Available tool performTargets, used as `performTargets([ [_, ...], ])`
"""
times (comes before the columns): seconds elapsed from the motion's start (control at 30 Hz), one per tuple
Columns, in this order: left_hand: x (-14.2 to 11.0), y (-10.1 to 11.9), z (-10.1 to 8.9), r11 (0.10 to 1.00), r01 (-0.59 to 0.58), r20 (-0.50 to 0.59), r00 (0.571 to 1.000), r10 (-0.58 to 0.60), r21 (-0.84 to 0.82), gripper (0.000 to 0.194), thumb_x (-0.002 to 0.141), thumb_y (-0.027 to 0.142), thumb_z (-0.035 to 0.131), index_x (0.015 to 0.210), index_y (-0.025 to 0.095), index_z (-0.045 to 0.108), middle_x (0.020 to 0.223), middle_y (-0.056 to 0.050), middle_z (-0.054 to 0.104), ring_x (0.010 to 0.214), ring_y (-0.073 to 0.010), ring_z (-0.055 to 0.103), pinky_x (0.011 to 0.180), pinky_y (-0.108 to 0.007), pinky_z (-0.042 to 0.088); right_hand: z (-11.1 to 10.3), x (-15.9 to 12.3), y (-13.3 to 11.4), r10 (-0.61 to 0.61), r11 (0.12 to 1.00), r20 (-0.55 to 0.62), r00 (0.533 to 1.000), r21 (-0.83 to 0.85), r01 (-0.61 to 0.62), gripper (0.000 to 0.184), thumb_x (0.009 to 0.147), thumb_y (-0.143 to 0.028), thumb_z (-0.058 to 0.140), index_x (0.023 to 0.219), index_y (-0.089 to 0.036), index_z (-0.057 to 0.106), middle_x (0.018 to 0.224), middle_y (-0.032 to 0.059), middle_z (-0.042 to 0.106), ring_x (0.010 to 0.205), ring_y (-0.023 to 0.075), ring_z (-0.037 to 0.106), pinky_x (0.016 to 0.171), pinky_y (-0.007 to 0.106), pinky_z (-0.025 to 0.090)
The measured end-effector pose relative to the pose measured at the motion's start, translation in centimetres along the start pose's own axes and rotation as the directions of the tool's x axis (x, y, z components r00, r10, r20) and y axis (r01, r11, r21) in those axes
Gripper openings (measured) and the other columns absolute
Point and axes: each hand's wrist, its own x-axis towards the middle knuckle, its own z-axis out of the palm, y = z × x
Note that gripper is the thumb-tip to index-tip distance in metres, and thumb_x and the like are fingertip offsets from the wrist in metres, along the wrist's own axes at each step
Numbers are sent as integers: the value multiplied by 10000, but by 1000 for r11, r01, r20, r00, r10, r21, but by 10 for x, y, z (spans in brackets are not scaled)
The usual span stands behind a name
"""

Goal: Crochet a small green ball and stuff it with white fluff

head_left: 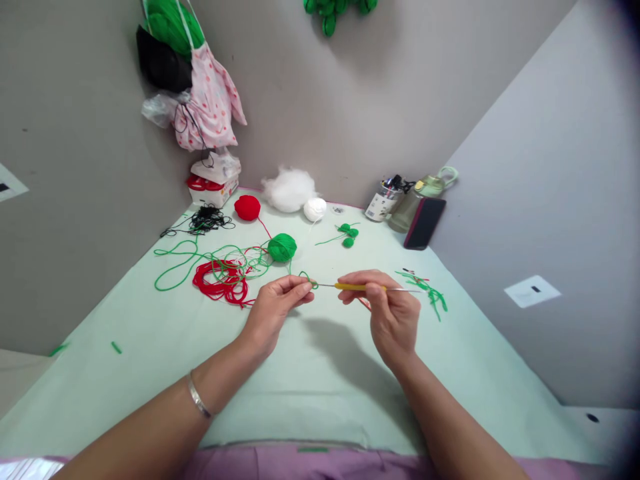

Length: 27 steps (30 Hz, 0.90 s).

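Observation:
My left hand point(275, 308) pinches a small loop of green yarn point(315, 285) between thumb and fingertips. In my right hand point(390, 310) is a crochet hook point(349, 287) with a yellow grip, held like a pen. Its thin metal tip points left and meets the green loop at my left fingertips; whether it passes through the loop is too small to tell. The hook's other metal end sticks out to the right. Just behind my left hand lies a green yarn ball point(283, 247), a strand running from it toward my fingers.
Tangled red yarn point(215, 283), black yarn point(207, 219) and a red ball point(247, 208) lie left. White stuffing point(290, 189) and a white ball point(315, 210) are at the back. Small green pieces point(349, 233), a phone point(425, 224), a bottle point(406, 207) and green scraps point(434, 293) are right.

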Motion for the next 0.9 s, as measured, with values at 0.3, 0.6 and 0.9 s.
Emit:
performTargets([
  [0.3,2,2,-2,996,24,50,999,-20,-91,268,689,362,921,807,171,776,819,-2,722,803,-143,703,860,-283,559,5,-8,4,-373,702,390,842,-474,531,204,1012,-139,595,1138,-221,734,944,90,721,800,166,710,674,277,588],
  [0.6,0,1,0,998,54,131,990,-49,-34,259,708,361,911,773,145,783,769,-31,740,791,-169,693,875,-320,565,5,-9,12,-405,675,400,822,-476,563,289,1007,-111,601,1248,-232,703,978,94,727,850,177,726,713,270,595],
  [0.9,1,5,-3,996,85,224,971,-85,13,252,751,381,876,781,164,752,810,-24,726,827,-184,706,914,-358,561,0,-8,16,-389,730,405,827,-413,546,380,989,-52,584,1296,-252,688,1056,94,723,926,185,727,790,294,610],
])
